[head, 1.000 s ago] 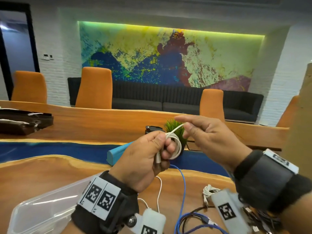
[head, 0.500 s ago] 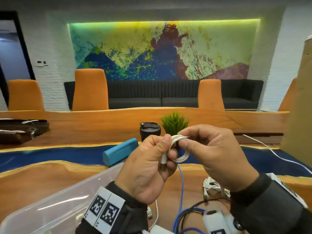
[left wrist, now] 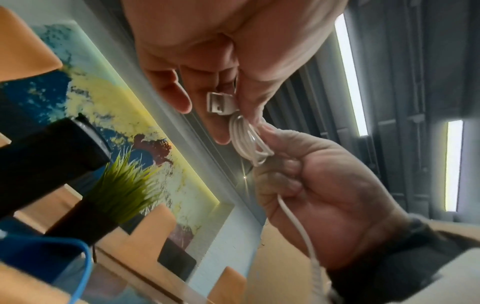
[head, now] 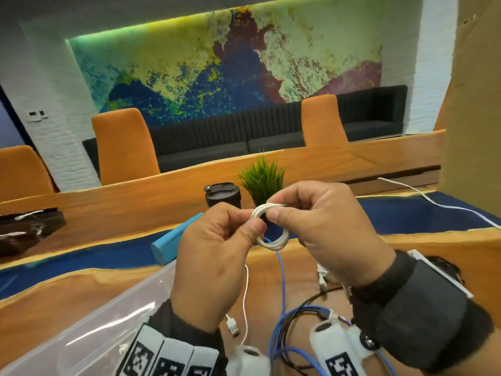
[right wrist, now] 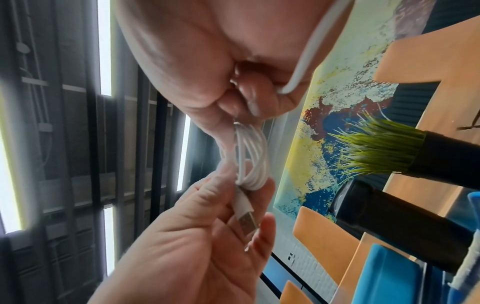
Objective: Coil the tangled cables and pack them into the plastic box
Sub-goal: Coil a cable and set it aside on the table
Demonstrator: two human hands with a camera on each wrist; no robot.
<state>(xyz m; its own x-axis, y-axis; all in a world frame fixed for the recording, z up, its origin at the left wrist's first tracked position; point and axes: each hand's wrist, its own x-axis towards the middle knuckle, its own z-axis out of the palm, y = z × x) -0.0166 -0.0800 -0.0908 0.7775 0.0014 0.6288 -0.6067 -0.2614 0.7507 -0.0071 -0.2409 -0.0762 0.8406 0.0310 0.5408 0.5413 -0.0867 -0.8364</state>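
Desk: clear plastic box at near left, loose blue and black cables beside it, not yet coiled. A second ago the right hand was drawing a white strand up and away; now it has closed in against the left hand, and the white cable is a tighter, multi-turn coil (nearly wound, I judge; a tail trails through the right palm). Both hands pinch the coil, held above the desk; left fingers also trap its USB plug.
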